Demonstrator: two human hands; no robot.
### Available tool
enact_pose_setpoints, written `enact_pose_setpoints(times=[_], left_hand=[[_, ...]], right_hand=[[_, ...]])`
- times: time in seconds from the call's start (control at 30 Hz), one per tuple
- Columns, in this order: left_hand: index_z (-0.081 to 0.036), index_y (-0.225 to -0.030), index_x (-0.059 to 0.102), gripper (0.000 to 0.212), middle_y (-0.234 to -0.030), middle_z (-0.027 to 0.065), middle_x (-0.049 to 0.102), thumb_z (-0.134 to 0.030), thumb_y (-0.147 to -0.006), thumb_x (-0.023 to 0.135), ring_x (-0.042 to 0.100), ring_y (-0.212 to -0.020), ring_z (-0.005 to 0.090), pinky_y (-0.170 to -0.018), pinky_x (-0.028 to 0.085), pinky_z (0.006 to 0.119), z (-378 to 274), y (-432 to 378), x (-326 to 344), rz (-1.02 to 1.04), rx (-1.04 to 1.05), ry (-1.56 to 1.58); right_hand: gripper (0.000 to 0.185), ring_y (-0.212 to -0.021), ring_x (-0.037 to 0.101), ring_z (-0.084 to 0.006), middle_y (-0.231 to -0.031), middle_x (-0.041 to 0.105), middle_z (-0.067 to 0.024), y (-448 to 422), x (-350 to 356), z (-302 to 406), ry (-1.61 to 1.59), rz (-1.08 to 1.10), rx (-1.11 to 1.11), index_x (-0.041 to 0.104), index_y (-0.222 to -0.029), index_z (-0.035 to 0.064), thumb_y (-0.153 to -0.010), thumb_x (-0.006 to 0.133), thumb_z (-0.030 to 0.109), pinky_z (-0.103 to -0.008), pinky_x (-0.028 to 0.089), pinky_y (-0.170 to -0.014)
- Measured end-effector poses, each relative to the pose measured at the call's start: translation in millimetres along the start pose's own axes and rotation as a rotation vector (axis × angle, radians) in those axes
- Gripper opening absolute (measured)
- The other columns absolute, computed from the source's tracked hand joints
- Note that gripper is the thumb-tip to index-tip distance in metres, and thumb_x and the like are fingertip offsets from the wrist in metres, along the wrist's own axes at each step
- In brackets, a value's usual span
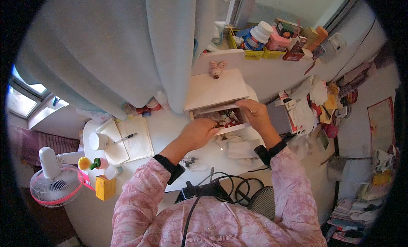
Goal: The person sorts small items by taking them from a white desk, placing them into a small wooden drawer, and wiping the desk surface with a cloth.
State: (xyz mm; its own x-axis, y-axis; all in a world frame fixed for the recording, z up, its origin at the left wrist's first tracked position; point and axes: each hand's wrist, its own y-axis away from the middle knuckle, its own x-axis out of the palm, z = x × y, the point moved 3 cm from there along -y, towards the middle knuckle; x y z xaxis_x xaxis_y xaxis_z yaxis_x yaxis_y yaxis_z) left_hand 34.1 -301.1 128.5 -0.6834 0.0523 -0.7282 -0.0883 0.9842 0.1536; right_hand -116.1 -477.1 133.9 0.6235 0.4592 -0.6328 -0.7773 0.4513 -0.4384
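Observation:
A small white cabinet [216, 89] stands on the white desk, its drawer [234, 129] pulled out toward me. Inside the drawer lie small red, white and metallic items [230, 118] and what looks like clear plastic [207, 115]. My left hand [199, 133] reaches over the drawer's front left, the thumb near its front edge. Its fingertips are hidden, so a grip cannot be made out. My right hand [256, 114] is at the drawer's right rear corner, fingers bent inward just below the cabinet top. Whether it holds something there is unclear.
A white cloth [244, 148] lies below the drawer on the desk [172, 132]. To the left are an open notebook [137, 141], a pen [126, 137], a white cup [98, 141] and a fan [55, 180]. Black cables [236, 180] loop before me. Filled yellow baskets [254, 54] line the sill.

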Motion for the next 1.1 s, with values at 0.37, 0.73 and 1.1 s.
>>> enact_pose_setpoints(times=[0.37,0.73,1.1], left_hand=[[-0.004,-0.098,0.065,0.028,-0.095,0.0168,0.064,-0.028,-0.089,0.053,0.056,-0.097,0.0326,-0.091,0.038,0.044,15,14,4,-0.213,0.108,-0.270],[-0.003,-0.106,0.061,0.027,-0.113,0.0143,0.059,-0.021,-0.086,0.054,0.052,-0.106,0.0321,-0.094,0.041,0.042,9,11,-7,-0.423,0.222,-0.333],[0.001,-0.116,0.054,0.040,-0.130,0.0181,0.048,-0.029,-0.088,0.053,0.047,-0.116,0.0337,-0.098,0.037,0.044,14,3,8,-0.352,0.239,-0.359]], right_hand=[[0.012,-0.078,0.064,-0.0291,-0.088,0.065,-0.0105,-11,14,18,0.491,0.029,-0.202,0.066,-0.086,0.0068,-0.075,0.063,0.007,-0.0369,0.053,-0.068],[0.009,-0.075,0.064,-0.0276,-0.080,0.064,-0.0096,-14,43,0,0.702,0.261,-0.003,0.065,-0.080,0.0073,-0.073,0.059,0.008,-0.0367,0.052,-0.063],[0.016,-0.077,0.064,-0.0288,-0.084,0.066,-0.0101,-12,27,19,0.667,0.107,0.059,0.065,-0.089,0.0057,-0.081,0.062,0.019,-0.0391,0.052,-0.066]])
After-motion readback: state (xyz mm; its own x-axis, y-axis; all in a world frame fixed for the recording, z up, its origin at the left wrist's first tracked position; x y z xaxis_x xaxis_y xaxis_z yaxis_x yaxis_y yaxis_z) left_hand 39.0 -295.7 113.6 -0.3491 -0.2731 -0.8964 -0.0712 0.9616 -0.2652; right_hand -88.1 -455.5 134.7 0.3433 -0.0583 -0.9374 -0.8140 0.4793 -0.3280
